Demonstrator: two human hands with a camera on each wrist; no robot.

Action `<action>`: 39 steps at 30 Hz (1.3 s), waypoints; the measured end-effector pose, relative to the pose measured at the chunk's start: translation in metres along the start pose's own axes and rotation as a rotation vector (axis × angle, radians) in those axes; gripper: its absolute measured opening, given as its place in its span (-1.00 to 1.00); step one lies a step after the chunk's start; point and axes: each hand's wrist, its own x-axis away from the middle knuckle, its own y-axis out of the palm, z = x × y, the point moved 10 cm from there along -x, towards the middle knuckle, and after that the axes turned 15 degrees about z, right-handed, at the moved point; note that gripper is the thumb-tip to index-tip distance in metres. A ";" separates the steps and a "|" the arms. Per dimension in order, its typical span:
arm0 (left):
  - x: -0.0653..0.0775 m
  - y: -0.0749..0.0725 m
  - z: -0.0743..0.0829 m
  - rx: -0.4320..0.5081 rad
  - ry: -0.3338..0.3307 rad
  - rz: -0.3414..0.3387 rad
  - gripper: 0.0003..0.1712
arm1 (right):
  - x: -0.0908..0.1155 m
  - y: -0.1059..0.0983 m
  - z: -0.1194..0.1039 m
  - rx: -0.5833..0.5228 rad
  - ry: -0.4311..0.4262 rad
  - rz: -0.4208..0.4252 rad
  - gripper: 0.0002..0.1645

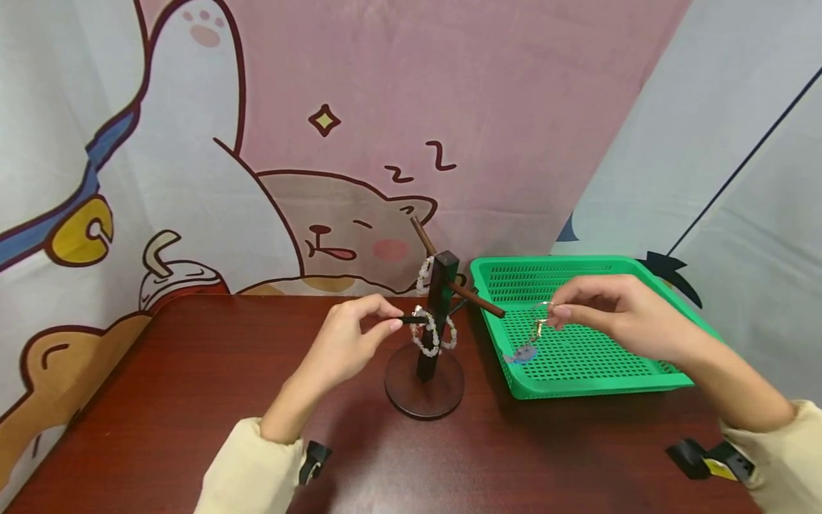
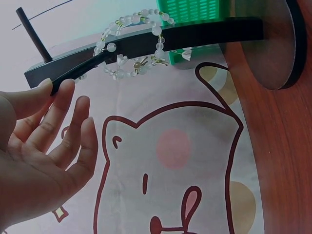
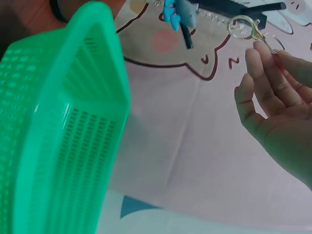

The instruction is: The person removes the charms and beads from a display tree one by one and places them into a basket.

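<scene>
A dark wooden stand [image 1: 440,285] with several pegs rises from a round base. My left hand [image 1: 349,339] pinches the tip of its near-left peg [image 2: 80,71] between thumb and forefinger, the other fingers loosely bent. Beaded bracelets [image 2: 131,19] with pale round beads hang by the post. My right hand [image 1: 619,314] holds a keychain [image 3: 256,30] by its thin ring, raised over the green basket. Gold-coloured links and a blue-grey pendant [image 1: 525,353] dangle below those fingers. The pendant's exact shape is too small to tell.
The green plastic basket [image 1: 610,387] with perforated walls stands right of the stand on a reddish-brown table [image 1: 193,400]. A bare brown peg [image 1: 478,300] sticks out toward the basket. Behind hangs a cartoon-printed cloth [image 1: 514,107].
</scene>
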 end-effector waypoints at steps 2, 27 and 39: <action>0.000 0.000 0.000 -0.002 -0.001 0.000 -0.94 | 0.003 -0.004 0.007 0.009 0.022 0.003 -0.83; 0.001 -0.002 0.001 0.004 -0.006 0.008 -0.94 | 0.048 -0.006 0.096 -0.020 0.179 -0.049 -0.85; 0.000 -0.002 0.002 0.009 -0.001 -0.001 -0.93 | 0.065 0.010 0.118 -0.080 0.255 -0.112 -0.82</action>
